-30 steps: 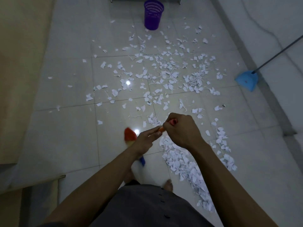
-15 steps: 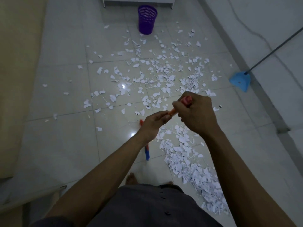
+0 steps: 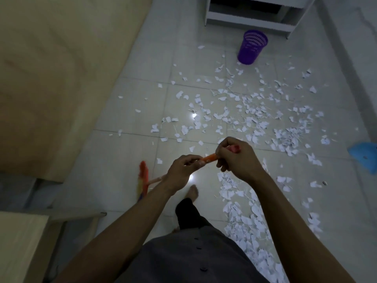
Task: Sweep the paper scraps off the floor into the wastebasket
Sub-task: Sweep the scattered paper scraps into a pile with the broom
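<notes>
Covering the pale tiled floor point(image 3: 126, 180) from its middle to its right edge, torn white paper scraps point(image 3: 251, 123) thicken into a band at the near edge, probably heaped for collection. The purple mesh plastic wastebasket point(image 3: 253, 46) stands upright near the far edge, well apart from that band. A blue plastic dustpan point(image 3: 365, 158) lies at the right edge. Both hands grip the orange-handled, red-bristled broom point(image 3: 208, 158). The right hand point(image 3: 238, 158) curls round its top and the left hand point(image 3: 183, 170) pinches lower, which looks like a steering hold. No writing is legible.
</notes>
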